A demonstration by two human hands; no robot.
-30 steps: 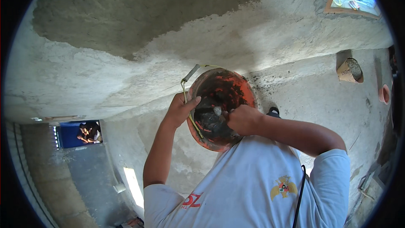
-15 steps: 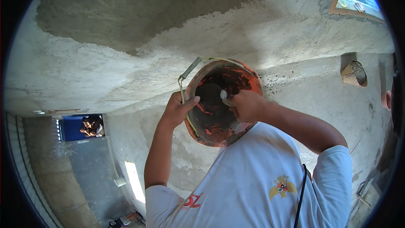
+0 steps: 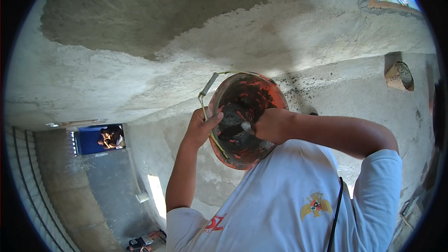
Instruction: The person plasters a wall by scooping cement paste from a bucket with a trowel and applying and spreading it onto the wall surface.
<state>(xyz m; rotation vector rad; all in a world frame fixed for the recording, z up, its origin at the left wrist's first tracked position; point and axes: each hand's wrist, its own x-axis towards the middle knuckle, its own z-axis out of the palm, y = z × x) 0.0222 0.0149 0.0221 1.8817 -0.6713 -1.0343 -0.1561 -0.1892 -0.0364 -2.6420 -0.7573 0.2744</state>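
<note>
One orange bucket (image 3: 273, 94) is held before the white shirt (image 3: 275, 196), rim clamped by the left hand (image 3: 199, 128), while the right hand (image 3: 272, 126), closed round an apparent tool handle (image 3: 246, 126) inside, seems to scrape, calling next for steady bracing.

A white short-sleeved shirt (image 3: 275, 191), folks!
There's the gold winged emblem (image 3: 316, 206), red print (image 3: 215, 223), and a black cord (image 3: 335, 214) down the front.

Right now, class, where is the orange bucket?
In the head view, the orange bucket is near the centre, just above the white shirt, with the left hand on its left rim and the right hand over its opening.
</note>
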